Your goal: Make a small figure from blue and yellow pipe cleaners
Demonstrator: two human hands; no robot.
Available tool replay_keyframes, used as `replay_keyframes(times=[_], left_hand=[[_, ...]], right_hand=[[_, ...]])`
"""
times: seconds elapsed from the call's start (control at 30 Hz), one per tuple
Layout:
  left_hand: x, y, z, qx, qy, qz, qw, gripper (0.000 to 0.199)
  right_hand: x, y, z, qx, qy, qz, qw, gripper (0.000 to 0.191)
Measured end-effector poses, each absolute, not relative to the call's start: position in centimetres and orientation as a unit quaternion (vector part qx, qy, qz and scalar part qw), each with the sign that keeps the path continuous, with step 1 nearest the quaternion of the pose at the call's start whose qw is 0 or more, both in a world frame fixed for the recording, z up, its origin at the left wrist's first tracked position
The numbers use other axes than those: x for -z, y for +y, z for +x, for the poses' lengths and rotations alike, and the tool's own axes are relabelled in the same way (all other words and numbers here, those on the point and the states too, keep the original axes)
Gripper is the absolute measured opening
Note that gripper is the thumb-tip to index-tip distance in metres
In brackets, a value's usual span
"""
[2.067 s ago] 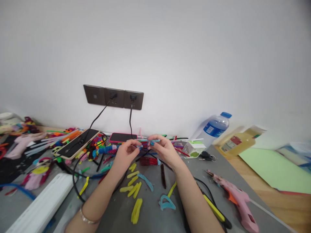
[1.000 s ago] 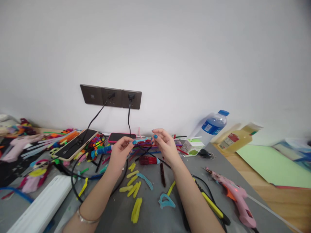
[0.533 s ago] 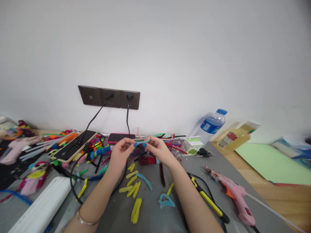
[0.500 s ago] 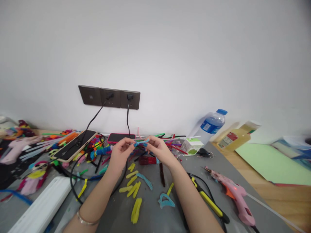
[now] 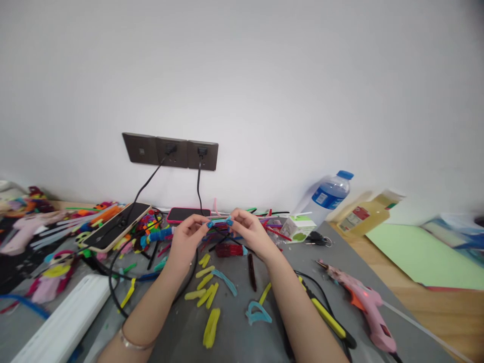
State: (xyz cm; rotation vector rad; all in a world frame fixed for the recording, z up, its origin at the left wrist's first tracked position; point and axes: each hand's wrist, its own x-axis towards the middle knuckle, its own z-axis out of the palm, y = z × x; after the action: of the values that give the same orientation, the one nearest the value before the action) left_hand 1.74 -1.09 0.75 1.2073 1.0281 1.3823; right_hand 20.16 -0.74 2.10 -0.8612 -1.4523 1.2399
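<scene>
Between my two hands runs a short light blue pipe cleaner [image 5: 220, 221], held level above the table. My left hand [image 5: 189, 236] pinches one end between thumb and finger. The other end is in the fingertips of my right hand [image 5: 249, 233]. Just below lies a dark red fuzzy bundle [image 5: 230, 250]. Nearer to me are several folded yellow pipe cleaner pieces [image 5: 206, 280], a straight light blue piece [image 5: 226, 282] and a bent light blue loop [image 5: 258, 313]. A dark brown strip [image 5: 252, 272] rests left of my right forearm.
A pink hot glue gun [image 5: 365, 307] with a lit red light and a yellow-black cutter [image 5: 327, 317] lie on the right. A white power strip [image 5: 64, 322], black cables and a phone [image 5: 117, 227] occupy the left. A water bottle [image 5: 328, 195] stands by the wall.
My right hand has shifted slightly up and right, and the light blue pipe cleaner now looks straighter between the hands. My left hand stays nearly in place.
</scene>
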Motion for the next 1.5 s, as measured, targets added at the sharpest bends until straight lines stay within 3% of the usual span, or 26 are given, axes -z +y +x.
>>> replay_keyframes(times=[0.23,0.53,1.2,1.5], left_hand=[[-0.5,-0.7,1.5,-0.594,0.427,0.436,0.524,0.028],[-1.1,-1.5,2.3,-0.549,0.382,0.56,0.488,0.014],[-1.1,-1.5,2.2,-0.552,0.373,0.558,0.495,0.021],[-1.4,-1.6,2.2,-0.552,0.374,0.56,0.492,0.015]], right_hand=[[-2.1,-0.6,20.4,-0.506,-0.557,-0.37,0.545,0.028],[-2.4,-0.8,19.4,-0.488,-0.625,-0.353,0.497,0.024],[-2.7,-1.3,19.7,-0.474,-0.636,-0.381,0.474,0.024],[-2.8,-1.2,19.6,-0.496,-0.63,-0.358,0.478,0.022]])
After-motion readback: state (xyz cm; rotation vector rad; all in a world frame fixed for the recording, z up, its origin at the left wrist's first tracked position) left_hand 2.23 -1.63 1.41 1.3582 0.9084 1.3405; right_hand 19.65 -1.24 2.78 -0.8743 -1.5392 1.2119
